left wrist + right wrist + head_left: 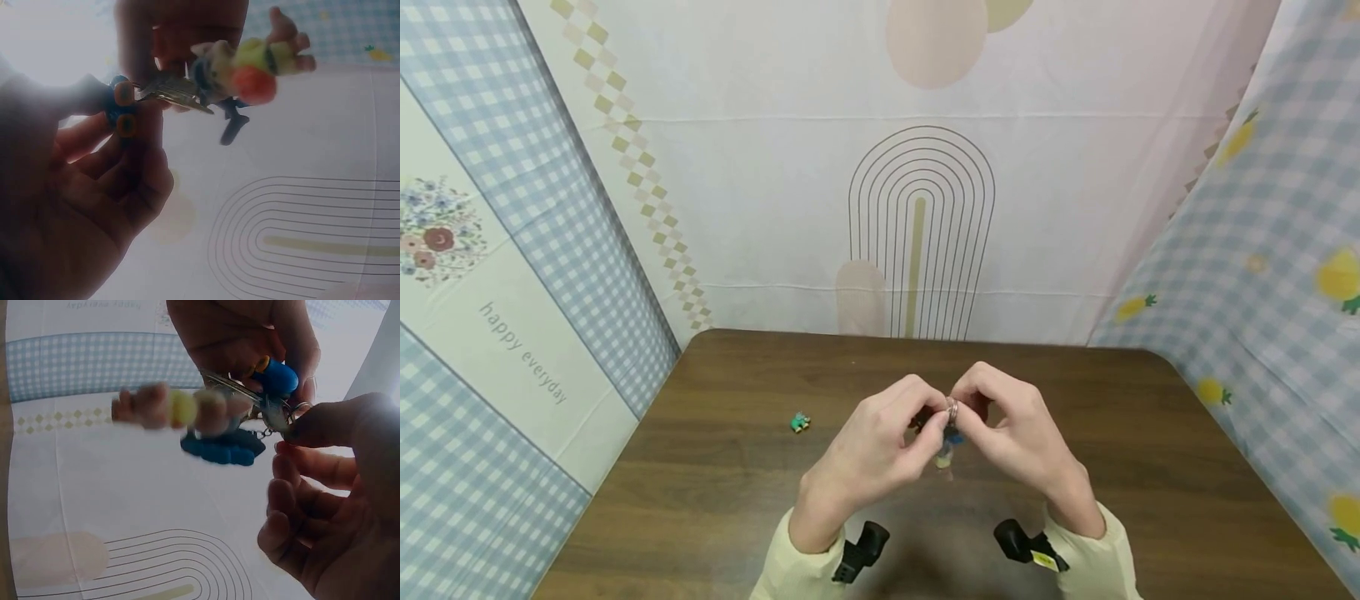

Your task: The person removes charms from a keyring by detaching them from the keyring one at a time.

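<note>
Left hand and right hand are pinching the metal ring in fingertip grip, probably steadying it above the dangling small figure.

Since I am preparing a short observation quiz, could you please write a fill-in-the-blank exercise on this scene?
1. The left hand and right hand pinch rings made of ____.
2. The small green item on the table lies nearer the ____ hand.
3. The cloth at the left reads "happy ____".
4. In the right wrist view, the rounded trinket with an orange rim is mainly ____.

Missing words: metal; left; everyday; blue.
</note>
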A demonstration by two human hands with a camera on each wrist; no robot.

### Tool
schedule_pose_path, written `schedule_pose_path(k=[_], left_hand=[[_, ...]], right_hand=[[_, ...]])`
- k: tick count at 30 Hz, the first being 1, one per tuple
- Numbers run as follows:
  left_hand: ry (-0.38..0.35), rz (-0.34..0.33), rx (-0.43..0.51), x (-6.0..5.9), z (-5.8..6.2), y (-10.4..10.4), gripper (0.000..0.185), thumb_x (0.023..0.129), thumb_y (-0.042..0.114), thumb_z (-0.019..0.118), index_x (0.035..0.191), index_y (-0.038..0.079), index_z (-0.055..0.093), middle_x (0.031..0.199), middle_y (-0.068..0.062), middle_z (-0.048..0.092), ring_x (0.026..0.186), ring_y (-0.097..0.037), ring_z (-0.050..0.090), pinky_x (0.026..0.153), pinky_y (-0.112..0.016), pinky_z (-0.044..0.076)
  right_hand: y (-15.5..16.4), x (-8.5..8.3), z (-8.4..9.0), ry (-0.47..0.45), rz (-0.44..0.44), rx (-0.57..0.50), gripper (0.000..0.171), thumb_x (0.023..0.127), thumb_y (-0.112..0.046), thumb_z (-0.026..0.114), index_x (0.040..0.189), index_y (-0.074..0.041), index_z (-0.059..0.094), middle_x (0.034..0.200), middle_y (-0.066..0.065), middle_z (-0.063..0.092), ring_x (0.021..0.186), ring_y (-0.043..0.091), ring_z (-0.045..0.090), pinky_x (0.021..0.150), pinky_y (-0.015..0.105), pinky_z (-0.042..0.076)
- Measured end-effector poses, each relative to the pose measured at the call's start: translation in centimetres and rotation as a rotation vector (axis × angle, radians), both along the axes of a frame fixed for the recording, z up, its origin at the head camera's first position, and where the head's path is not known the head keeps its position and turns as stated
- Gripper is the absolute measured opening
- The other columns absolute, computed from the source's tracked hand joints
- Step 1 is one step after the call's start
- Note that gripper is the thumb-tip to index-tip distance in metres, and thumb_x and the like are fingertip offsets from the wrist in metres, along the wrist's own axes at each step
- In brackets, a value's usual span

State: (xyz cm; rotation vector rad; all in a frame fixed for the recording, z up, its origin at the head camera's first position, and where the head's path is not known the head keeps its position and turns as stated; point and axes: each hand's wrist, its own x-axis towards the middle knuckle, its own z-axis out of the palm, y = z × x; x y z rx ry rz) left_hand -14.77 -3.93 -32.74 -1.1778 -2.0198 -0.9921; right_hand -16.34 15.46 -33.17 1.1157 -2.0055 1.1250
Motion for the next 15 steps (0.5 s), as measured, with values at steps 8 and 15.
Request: schedule_pose_path(k=[8,15], left_hand=[[0.002,0.003,-0.003,0.06,-0.04,-0.11,0.010,0.090,0.001,0.061,0.090,0.011,0.060,0.083,0.003,0.057,0.071,-0.002,0.051,0.066,-0.004,0.042],[0.001,-0.027,-0.002,0.09,0.12,-0.01,0.011,0.089,0.000,0.061,0.091,0.011,0.060,0.084,0.003,0.058,0.071,-0.001,0.052,0.065,-0.003,0.041]], right_hand=[[-0.11,-0.07,-0.05,0.098,0.025,-0.038,0.020,0.077,0.009,0.066,0.085,-0.009,0.064,0.086,0.001,0.057,0.073,0.007,0.051,0.061,0.017,0.044],[-0.11,-0.02,0.07,0.102,0.022,-0.066,0.024,0.073,0.013,0.066,0.074,-0.010,0.059,0.078,-0.001,0.055,0.070,0.004,0.050,0.058,0.019,0.042]])
